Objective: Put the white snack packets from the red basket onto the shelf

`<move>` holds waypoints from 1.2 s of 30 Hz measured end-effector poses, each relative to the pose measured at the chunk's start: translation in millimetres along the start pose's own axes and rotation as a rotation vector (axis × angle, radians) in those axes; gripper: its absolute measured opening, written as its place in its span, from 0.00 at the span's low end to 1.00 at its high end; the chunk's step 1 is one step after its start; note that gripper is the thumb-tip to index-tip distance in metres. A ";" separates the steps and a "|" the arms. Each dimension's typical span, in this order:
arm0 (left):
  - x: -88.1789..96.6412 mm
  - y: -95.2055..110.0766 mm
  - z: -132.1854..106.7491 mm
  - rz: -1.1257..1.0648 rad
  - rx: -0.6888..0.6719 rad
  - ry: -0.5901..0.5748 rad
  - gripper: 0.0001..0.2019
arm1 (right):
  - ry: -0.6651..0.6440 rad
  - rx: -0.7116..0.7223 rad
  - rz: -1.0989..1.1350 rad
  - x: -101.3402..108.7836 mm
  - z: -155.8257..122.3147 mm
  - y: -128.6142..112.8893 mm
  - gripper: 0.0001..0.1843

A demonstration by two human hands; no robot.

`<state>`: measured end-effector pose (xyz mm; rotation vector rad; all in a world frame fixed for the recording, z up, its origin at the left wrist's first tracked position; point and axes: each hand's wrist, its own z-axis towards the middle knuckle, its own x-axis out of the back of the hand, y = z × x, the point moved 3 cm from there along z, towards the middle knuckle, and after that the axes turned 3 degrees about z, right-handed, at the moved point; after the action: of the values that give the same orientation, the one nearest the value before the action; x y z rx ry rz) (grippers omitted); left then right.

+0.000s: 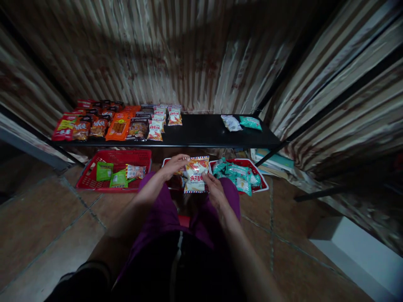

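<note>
I hold a white snack packet point(195, 175) with red print between both hands, above my knees. My left hand point(174, 164) grips its upper left corner with closed fingers. At the packet's lower right edge my right hand point(214, 188) pinches it. Below the packet, a red tray point(168, 161) on the floor is mostly hidden. A low black shelf point(201, 130) runs in front of me, with rows of orange and red snack packets point(107, 123) at its left and matching white packets point(159, 121) near the middle.
A red basket point(116, 158) with green packets stands on the tiled floor at left. Another red tray point(262, 181) at right holds several teal packets. Two packets point(241, 123) lie at the shelf's right end. Books point(273, 161) are stacked under it. Striped curtains hang behind and at right.
</note>
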<state>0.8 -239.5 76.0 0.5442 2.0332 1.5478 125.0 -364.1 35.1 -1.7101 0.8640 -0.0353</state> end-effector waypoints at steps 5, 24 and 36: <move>-23.5 -13.0 -10.6 -0.183 -0.027 0.071 0.19 | 0.000 0.046 -0.020 -1.1 -10.4 -10.6 0.22; -13.2 -17.5 -19.4 -0.374 -0.075 0.424 0.15 | 0.048 0.086 0.117 -5.0 -3.8 0.6 0.25; -7.0 -14.8 -53.2 -0.244 -0.100 0.019 0.22 | -0.139 0.224 -0.269 0.6 12.0 -87.1 0.23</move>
<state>-26.8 -287.8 74.0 0.2338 1.9417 1.5016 176.2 -348.6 104.8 -1.5854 0.5034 -0.1853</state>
